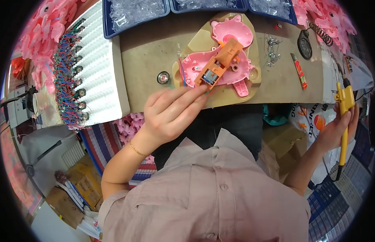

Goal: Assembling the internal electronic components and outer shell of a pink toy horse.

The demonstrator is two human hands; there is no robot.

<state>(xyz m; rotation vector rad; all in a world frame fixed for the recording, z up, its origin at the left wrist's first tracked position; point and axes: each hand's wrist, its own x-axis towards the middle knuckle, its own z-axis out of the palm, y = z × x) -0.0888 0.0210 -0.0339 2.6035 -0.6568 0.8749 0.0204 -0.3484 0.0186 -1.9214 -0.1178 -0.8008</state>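
Observation:
My left hand (171,111) reaches over the table's near edge, fingers drawn together at the tips against an orange plastic mechanism box (219,62). Thin coloured wires show by the fingertips; what is pinched there is hidden. The box, with a small motor-like part in its opening, sits over a pink animal-shaped toy shell (203,60). That hollow half lies on a tan holding board (252,82). Off to the right, my right hand (336,129) is wrapped round a yellow soldering iron (344,137), its metal end upward and its cord hanging below.
A small round speaker (163,77) lies left of the board. White ridged foam (101,60) carries several wired speakers. Blue bins (137,22) of clear parts line the back. Loose screws (272,50), a red-and-green tube (299,71) and an iron stand (304,44) lie rightward.

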